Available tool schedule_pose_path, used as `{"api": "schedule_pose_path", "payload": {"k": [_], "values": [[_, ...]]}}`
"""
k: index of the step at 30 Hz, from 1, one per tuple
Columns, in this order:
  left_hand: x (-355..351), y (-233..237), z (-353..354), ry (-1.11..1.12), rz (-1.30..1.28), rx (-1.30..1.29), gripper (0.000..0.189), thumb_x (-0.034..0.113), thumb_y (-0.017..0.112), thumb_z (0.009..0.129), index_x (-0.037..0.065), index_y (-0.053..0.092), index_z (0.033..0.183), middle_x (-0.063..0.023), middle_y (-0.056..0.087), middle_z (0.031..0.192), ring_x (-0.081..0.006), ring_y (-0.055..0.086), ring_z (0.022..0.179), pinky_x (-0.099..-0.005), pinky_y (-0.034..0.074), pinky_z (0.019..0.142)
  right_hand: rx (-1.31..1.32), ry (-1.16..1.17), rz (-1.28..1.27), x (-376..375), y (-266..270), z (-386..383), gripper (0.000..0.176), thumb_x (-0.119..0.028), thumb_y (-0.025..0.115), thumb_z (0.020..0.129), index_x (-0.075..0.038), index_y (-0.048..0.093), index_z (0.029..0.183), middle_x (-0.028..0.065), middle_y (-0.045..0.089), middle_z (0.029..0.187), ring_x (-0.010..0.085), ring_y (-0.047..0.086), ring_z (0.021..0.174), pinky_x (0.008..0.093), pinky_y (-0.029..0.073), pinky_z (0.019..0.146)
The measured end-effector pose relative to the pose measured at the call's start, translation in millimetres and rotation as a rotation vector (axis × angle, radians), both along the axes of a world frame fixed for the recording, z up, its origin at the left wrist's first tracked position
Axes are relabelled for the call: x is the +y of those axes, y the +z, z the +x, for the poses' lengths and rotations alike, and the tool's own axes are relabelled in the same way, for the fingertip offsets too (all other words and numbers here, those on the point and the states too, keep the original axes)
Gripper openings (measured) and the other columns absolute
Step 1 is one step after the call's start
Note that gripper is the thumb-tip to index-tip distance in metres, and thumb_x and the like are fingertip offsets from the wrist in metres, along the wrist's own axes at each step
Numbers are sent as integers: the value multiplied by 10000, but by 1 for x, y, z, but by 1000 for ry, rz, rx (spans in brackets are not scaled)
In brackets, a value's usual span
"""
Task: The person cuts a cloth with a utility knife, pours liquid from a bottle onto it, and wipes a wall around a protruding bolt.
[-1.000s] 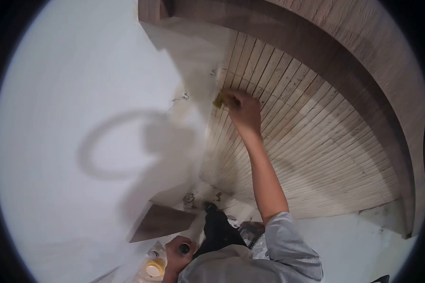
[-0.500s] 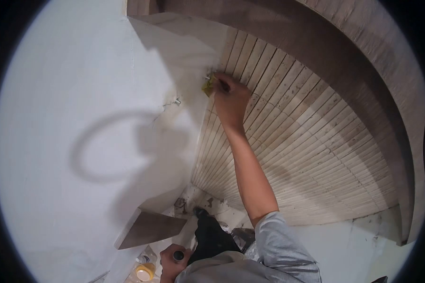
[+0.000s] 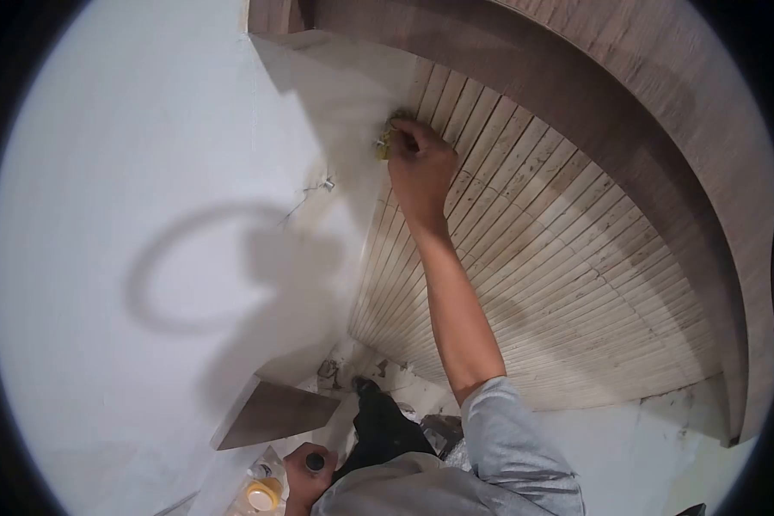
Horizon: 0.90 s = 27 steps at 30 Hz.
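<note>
My right hand (image 3: 421, 168) is stretched far out, its fingers pinched on a small yellow-green pad (image 3: 383, 146). The pad is pressed where the white wall (image 3: 146, 155) meets the slatted wooden panel (image 3: 525, 249). Dark specks and stains mark the pale slats beside and below that hand. Low down near my body, my left hand (image 3: 301, 483) is wrapped round an object with a round black end (image 3: 315, 462); the rest of it is hidden in the fist.
A curved brown wooden edge (image 3: 662, 146) arches over the panel. A bit of metal (image 3: 328, 184) pokes from the wall. Below it, a brown board (image 3: 275, 414) juts out. Beside my left hand is a container with a yellow rim (image 3: 263, 494). My shadow falls on the wall.
My right hand has moved slightly up along the panel's edge with the pad, which shows at a different angle. My left hand has shifted a little to the left.
</note>
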<state>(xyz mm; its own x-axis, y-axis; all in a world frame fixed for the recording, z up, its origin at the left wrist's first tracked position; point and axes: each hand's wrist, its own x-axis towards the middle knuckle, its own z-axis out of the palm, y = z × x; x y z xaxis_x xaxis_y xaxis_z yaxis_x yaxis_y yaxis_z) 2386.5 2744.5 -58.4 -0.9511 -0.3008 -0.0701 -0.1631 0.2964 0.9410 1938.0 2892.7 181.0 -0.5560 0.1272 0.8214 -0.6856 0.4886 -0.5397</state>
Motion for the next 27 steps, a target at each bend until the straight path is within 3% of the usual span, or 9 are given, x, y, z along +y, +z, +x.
{"api": "schedule_pose_path", "payload": {"k": [4,7,10,13,16,19,22,27], "values": [[-2,-1,0,14,3,2,147,133,848,804,27,746,813,-129,747,758,-254,749,692,-369,575,674,-132,-11,41,0,-29,3,184,-10,667,935,34,782,1071,225,788,1014,343,782,889,397,602,818],[-1,3,3,5,-10,-8,151,133,849,802,26,744,815,-128,745,753,-249,746,688,-366,575,673,-144,-64,129,0,-18,-1,183,-12,656,938,36,779,1064,233,786,1022,364,778,916,418,603,836],[-1,-2,1,20,4,-27,148,128,848,800,25,743,817,-126,742,746,-247,743,679,-363,576,675,-12,-34,39,-5,-11,2,193,12,643,917,38,777,1053,245,780,1024,385,770,939,434,602,859],[-3,-11,4,37,0,-28,151,130,847,799,25,741,820,-110,741,744,-220,728,675,-348,566,674,40,-52,114,-3,-2,1,215,30,639,896,36,772,1065,246,774,1014,398,762,951,440,601,877],[-3,-10,4,57,14,-3,161,143,850,799,27,741,822,-80,740,742,-171,701,679,-319,543,674,15,-60,95,0,-19,-5,169,-13,687,911,-6,805,1032,194,794,948,333,785,860,378,602,795],[-5,-4,5,64,31,-29,163,146,855,797,30,743,823,-81,744,758,-173,701,693,-321,544,693,-45,-26,193,-3,6,9,210,43,646,873,15,749,1053,218,762,1022,405,745,977,448,603,870],[-6,3,5,104,38,-96,164,150,859,796,35,745,821,-78,744,769,-174,697,709,-326,543,713,119,-52,238,-6,14,15,219,55,649,851,2,745,1040,215,754,1021,407,739,965,461,607,860],[-5,9,6,120,-20,-130,177,176,867,793,47,749,819,-70,730,766,-182,679,713,-339,532,721,97,-53,356,9,7,-4,254,68,648,844,-23,753,1056,201,758,1040,408,738,975,467,612,854]]}}
